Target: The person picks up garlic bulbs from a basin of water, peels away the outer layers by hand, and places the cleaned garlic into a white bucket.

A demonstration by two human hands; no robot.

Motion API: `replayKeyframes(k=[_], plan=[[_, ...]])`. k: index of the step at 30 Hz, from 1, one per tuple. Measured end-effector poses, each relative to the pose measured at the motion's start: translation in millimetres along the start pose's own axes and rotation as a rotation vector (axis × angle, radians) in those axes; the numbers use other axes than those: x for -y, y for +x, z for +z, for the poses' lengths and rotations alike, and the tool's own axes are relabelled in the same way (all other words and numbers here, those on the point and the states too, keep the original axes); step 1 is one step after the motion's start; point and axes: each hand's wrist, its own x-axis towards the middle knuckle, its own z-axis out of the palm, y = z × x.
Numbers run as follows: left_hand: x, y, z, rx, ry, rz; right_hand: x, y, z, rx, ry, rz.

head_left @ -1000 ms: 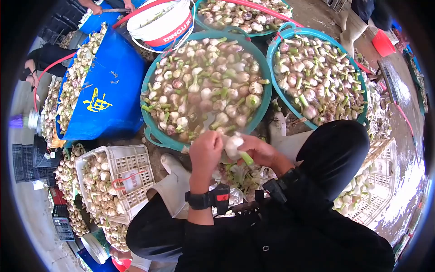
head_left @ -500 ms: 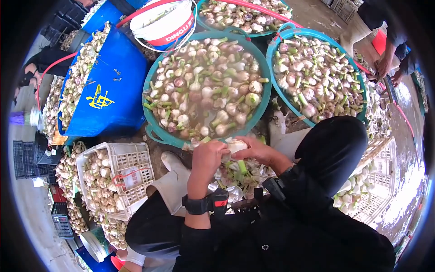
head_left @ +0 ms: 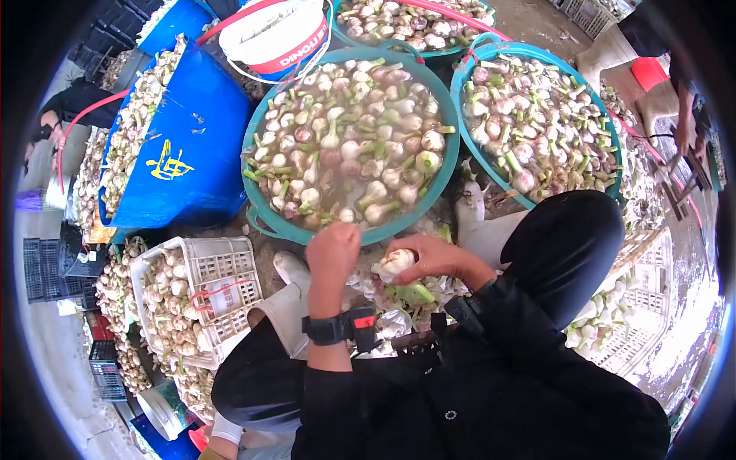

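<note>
My right hand (head_left: 434, 257) is closed around a whitish garlic bulb (head_left: 394, 264), its green stem pointing down toward my lap. Just left of it, apart from the bulb, my left hand (head_left: 334, 251) is curled into a fist at the near rim of a green tub (head_left: 259, 218). What that fist holds, if anything, is hidden. Inside the tub, many garlic bulbs (head_left: 350, 150) float in cloudy water. Below my hands lies a heap of garlic peelings and cut green stems (head_left: 415, 294), between my boots.
A second green tub (head_left: 460, 115) full of garlic stands at right, a blue tub (head_left: 195, 149) at left. White crates (head_left: 234, 287) flank my legs. Behind sits a white-and-red bucket (head_left: 295, 50). A red hose (head_left: 452, 24) crosses the back. Other people's hands show at both sides.
My left hand has pulled away from the garlic bulb, up and to the left, and closed into a fist. My right hand keeps the bulb, slightly lower and turned.
</note>
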Motion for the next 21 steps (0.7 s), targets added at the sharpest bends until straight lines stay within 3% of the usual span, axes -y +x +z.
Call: replayKeyframes(k=[1,4,5,7,9,11,12,14,15,17,19,21], plan=[[3,-2,0,0.0,-0.001,0.002,-1,0,1,0.013,-0.01,0.001],[-6,-9,-13,0.137,-0.538,-0.086,-11,5,3,-0.15,0.17,-0.033],[-12,-10,-14,0.139,-0.539,-0.087,-8,5,2,-0.15,0.171,-0.031],[-24,-13,-12,0.089,-0.418,0.125,1,5,0,-0.097,0.145,0.036],[-19,-14,-4,0.07,-0.395,0.16,-4,5,0,-0.125,0.092,0.011],[-12,-14,7,0.039,-0.684,0.157,-6,3,-1,-0.159,0.038,-0.012],[-12,-14,8,0.041,-0.684,0.157,-5,2,0,-0.149,0.105,-0.036],[-12,-15,8,0.117,-0.859,-0.199,-1,2,2,-0.136,0.173,-0.064],[-8,-16,11,0.115,-0.857,-0.198,3,2,3,-0.124,0.223,-0.077],[-1,-17,16,0.02,-0.922,-0.47,4,2,3,-0.118,0.273,-0.09],[0,-18,11,0.036,-0.891,-0.466,1,2,3,-0.206,0.166,-0.11],[-18,-15,-6,-0.03,-0.555,-0.028,-3,4,6,-0.234,0.212,-0.103]])
